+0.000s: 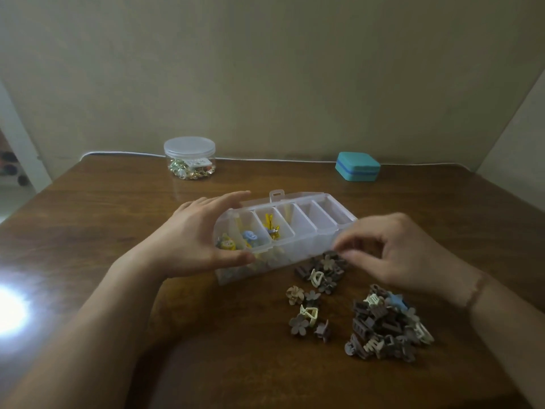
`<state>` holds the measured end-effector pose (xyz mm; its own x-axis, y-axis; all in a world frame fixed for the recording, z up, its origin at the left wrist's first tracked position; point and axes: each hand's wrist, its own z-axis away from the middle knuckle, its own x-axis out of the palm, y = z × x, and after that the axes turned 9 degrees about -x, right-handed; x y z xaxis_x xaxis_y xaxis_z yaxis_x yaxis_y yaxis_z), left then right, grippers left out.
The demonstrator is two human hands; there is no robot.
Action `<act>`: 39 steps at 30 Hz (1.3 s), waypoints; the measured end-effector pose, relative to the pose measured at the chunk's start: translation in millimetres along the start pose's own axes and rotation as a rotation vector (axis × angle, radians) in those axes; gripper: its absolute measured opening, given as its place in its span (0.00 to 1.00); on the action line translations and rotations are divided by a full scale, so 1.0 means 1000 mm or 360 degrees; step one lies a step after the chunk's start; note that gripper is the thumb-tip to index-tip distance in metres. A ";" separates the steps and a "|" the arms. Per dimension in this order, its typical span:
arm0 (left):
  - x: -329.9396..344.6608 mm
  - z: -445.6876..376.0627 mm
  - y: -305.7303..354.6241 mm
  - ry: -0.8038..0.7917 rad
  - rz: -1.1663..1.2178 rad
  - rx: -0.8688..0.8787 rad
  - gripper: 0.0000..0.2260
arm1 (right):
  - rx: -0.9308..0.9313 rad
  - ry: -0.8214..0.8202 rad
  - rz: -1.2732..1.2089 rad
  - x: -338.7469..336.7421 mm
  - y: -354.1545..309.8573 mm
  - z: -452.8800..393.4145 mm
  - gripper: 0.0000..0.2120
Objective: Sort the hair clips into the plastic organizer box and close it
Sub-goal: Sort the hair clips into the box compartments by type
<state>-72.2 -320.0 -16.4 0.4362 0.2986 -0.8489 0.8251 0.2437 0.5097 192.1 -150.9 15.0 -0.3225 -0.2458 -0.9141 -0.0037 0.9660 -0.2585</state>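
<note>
Two hands are at the box, which is tilted toward the camera over the middle of the brown bench, its lid hinged open behind with the latch tab standing up. Left hand grips the box's left end, fingers over the far rim and thumb curled under the near edge. Right hand has its fingers curled at the box's near right corner; it looks like a pinch on the rim, but blur leaves me unable to tell whether it holds the box, a clip, or nothing. Sorting is early, I judge: only the leftmost compartments hold coloured clips, the yellow clips in the second, and those to the right look empty. A big pile of brown and cream clips lies on the bench at right, a smaller scatter just in front of the box. Next the box should settle flat, then one clip at a time be picked and dropped by kind. What lies low in the front of the box is smeared behind frosted plastic, and both forearms run out of frame.
</note>
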 end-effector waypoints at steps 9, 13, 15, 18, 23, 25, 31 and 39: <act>-0.005 0.001 -0.017 -0.0056 0.0125 -0.0022 0.43 | 0.0141 -0.0488 0.0028 0.001 0.026 0.070 0.13; -0.005 0.001 -0.016 -0.0064 0.0126 -0.0015 0.44 | 0.0389 -0.0270 -0.0139 0.008 0.044 0.081 0.17; -0.005 0.002 -0.016 -0.0073 0.0133 -0.0015 0.43 | 0.0478 -0.0165 -0.0195 0.008 0.048 0.085 0.22; -0.004 0.001 -0.014 -0.0063 0.0130 0.0001 0.42 | 0.0519 -0.0019 -0.0114 0.004 0.049 0.091 0.23; -0.003 0.000 -0.014 -0.0086 0.0122 0.0016 0.39 | 0.0654 0.0060 -0.0041 -0.002 0.047 0.106 0.15; -0.002 0.000 -0.014 -0.0088 0.0120 0.0016 0.39 | 0.0672 -0.0028 -0.0061 -0.005 0.044 0.108 0.13; 0.000 -0.001 -0.016 -0.0073 0.0109 0.0018 0.41 | 0.0724 -0.0242 -0.0034 0.000 0.036 0.098 0.14; -0.001 0.001 -0.010 -0.0076 0.0085 -0.0010 0.41 | 0.0677 0.0049 0.0000 -0.019 0.017 0.071 0.11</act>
<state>-80.6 -323.3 -20.2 0.4964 0.2673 -0.8259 0.7979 0.2344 0.5554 265.2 -135.1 5.5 -0.3508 -0.2372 -0.9059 0.3850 0.8453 -0.3704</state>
